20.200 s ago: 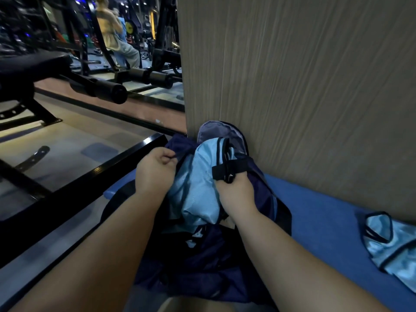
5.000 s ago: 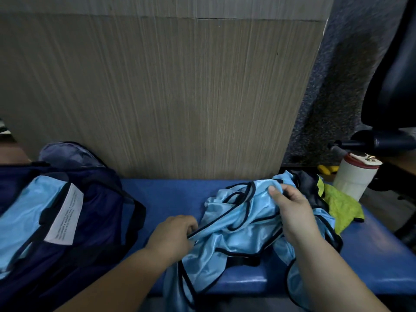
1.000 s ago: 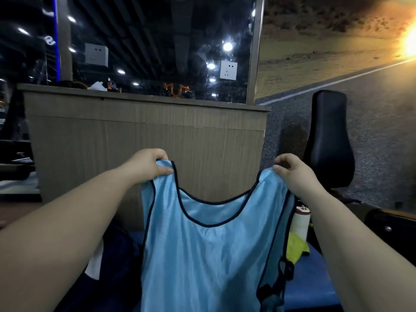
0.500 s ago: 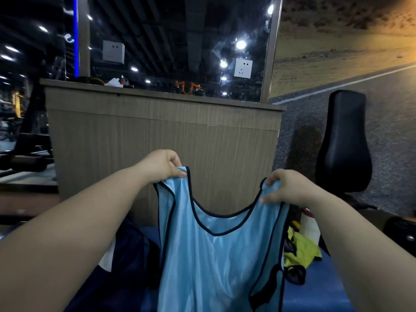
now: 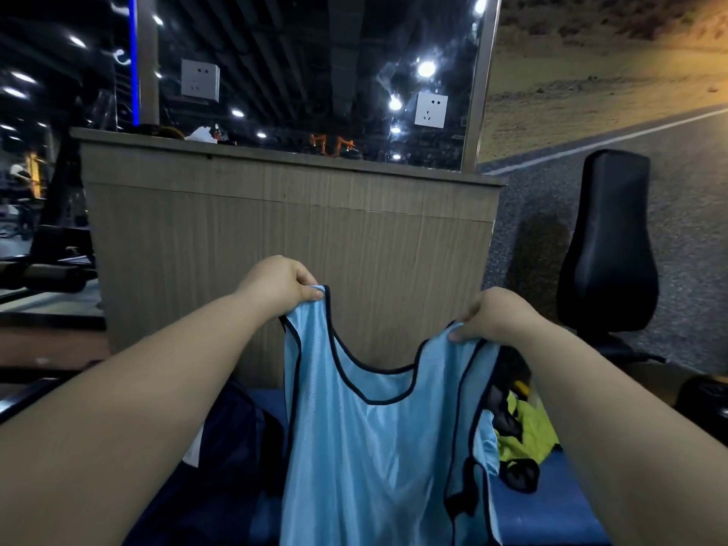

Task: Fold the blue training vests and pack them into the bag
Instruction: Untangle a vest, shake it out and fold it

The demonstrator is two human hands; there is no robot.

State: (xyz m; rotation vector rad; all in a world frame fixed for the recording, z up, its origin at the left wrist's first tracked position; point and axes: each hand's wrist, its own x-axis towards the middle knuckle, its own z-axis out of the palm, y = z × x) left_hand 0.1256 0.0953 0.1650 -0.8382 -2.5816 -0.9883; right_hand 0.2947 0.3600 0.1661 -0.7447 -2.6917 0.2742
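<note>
Blue vest (image 5: 378, 447): glossy mesh with black-bound edges, hung flat in open air above the blue bench (image 5: 524, 514), before the wood-grain panel (image 5: 275, 238). Left hand (image 5: 277, 287) pinches one shoulder strap and right hand (image 5: 492, 319) grips the other. Navy bag (image 5: 236, 439): bench's left end, partly behind the left forearm. Crumpled yellow-green cloth (image 5: 528, 431): just right of the vest. Black padded seat (image 5: 608, 246): far right.

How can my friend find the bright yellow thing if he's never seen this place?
Start at the big wooden counter wall, then look down to the blue bench at its foot. Just right of the light blue vest being held up lies a crumpled cloth; it is the only neon yellow-green thing there.
</note>
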